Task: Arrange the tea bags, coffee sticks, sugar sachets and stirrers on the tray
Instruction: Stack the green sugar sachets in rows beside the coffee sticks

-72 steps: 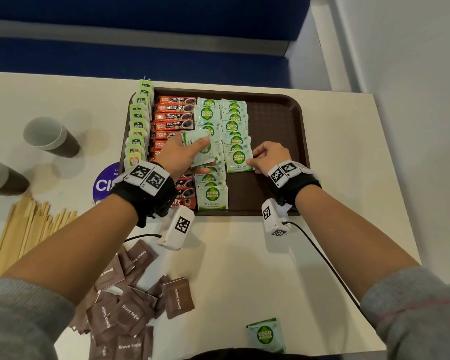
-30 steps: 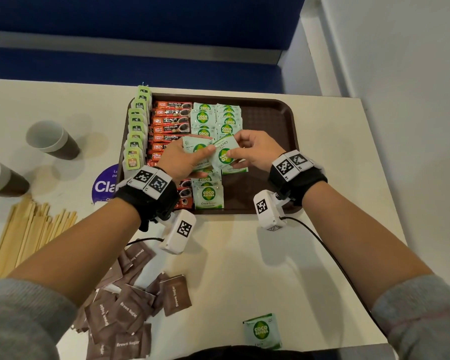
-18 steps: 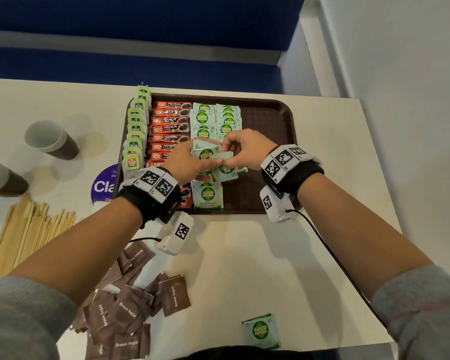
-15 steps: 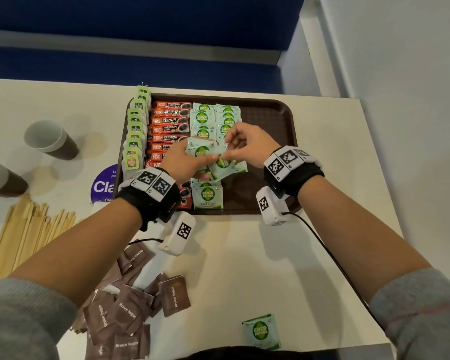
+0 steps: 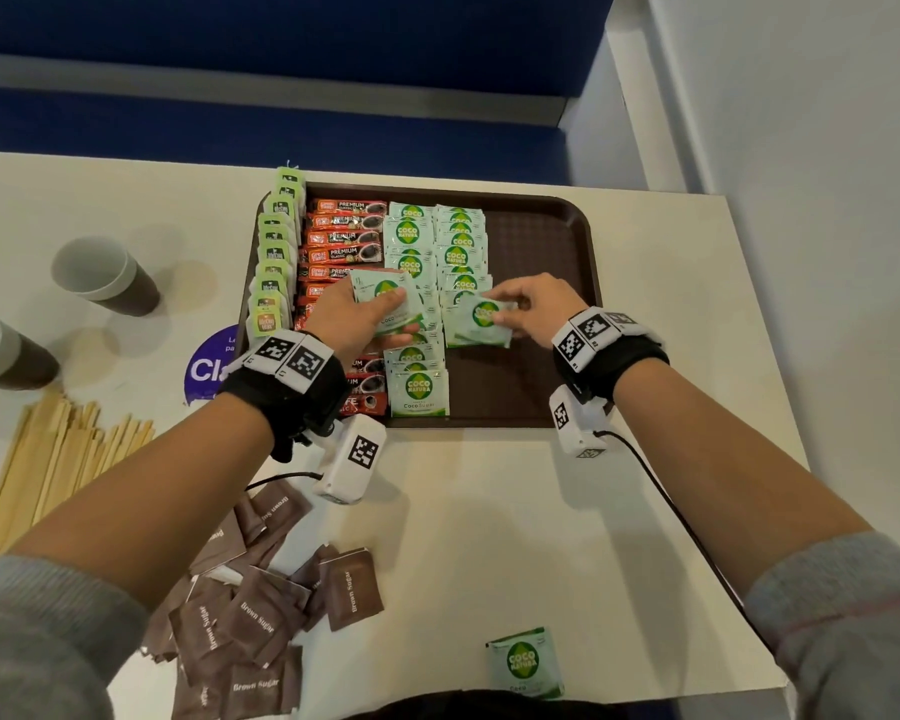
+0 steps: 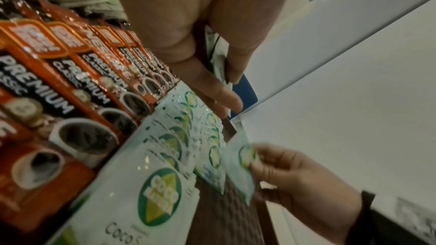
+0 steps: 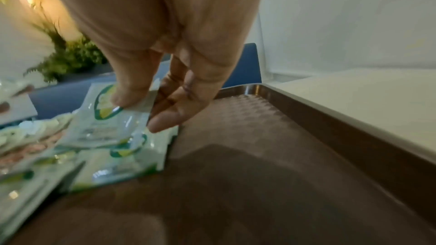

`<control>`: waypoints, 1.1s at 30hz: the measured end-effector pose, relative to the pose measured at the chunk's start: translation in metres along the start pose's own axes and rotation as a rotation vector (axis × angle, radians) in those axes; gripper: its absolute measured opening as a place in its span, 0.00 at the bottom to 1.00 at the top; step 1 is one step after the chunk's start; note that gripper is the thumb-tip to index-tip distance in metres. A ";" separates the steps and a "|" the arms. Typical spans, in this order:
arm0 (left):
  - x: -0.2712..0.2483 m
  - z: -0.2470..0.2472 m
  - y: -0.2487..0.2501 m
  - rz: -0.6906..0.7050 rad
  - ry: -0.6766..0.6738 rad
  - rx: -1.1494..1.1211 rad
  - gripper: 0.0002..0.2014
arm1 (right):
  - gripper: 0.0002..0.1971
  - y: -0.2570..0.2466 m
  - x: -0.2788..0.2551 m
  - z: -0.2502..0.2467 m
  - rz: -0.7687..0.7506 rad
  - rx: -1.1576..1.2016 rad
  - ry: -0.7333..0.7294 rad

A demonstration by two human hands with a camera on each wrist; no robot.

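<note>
A brown tray [image 5: 541, 252] holds a column of green tea bags [image 5: 276, 252], red coffee sticks [image 5: 344, 241] and two columns of green-white coco sugar sachets [image 5: 458, 241]. My left hand [image 5: 365, 314] holds a small stack of coco sachets [image 5: 385, 298] above the left sachet column. My right hand [image 5: 526, 304] pinches one coco sachet [image 5: 481, 324] low over the near end of the right column; the right wrist view shows thumb and fingers on that sachet [image 7: 111, 116]. In the left wrist view the held stack [image 6: 219, 59] sits between my thumb and fingers.
On the table lie brown sugar sachets [image 5: 261, 615] at the near left, wooden stirrers [image 5: 53, 459] at the far left, and one loose coco sachet [image 5: 523, 662] at the near edge. Two paper cups [image 5: 105, 278] stand left of the tray. The tray's right half [image 7: 259, 137] is bare.
My right hand took a sachet from the stack in my left hand, then carried it right and down to the near end of the right column. The left hand stayed over the tray.
</note>
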State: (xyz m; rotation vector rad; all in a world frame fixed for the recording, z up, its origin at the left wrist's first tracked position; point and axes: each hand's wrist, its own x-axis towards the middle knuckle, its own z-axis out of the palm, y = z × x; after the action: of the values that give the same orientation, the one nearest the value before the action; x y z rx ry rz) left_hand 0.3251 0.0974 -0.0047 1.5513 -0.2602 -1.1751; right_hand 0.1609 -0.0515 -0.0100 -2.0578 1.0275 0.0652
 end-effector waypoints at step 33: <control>0.003 -0.002 0.000 0.000 -0.004 0.036 0.14 | 0.19 0.014 0.010 0.029 0.139 0.043 0.188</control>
State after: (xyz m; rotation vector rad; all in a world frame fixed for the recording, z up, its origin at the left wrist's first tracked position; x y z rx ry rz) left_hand 0.3281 0.0966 -0.0062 1.5805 -0.2848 -1.1794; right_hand 0.1667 -0.0422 -0.0418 -1.9797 1.2761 -0.0801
